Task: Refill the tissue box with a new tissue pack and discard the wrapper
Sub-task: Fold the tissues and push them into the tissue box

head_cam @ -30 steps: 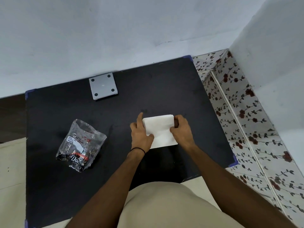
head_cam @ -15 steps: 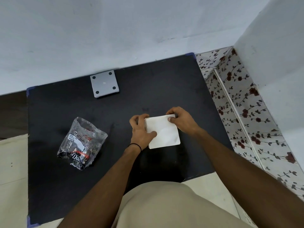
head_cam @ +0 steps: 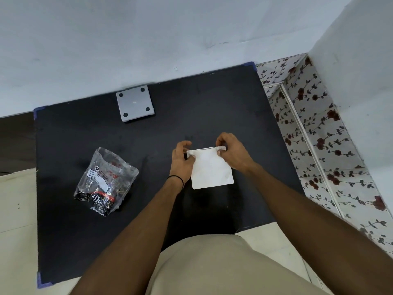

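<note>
A matte black table (head_cam: 85,241) carries everything. At its centre the soft, light white tissue stack (head_cam: 211,169) likely sags unless held by its edges. Crinkly clear wrapper (head_cam: 105,182) lies at nine o'clock; a grey square plate (head_cam: 135,103) at eleven. Left hand (head_cam: 180,161) and right hand (head_cam: 232,155) pinch the stack's far corners.

It looks like a room in a home: a black table (head_cam: 191,116) against a plain pale wall (head_cam: 148,39), with flowery tiles (head_cam: 319,128) beside it.
</note>
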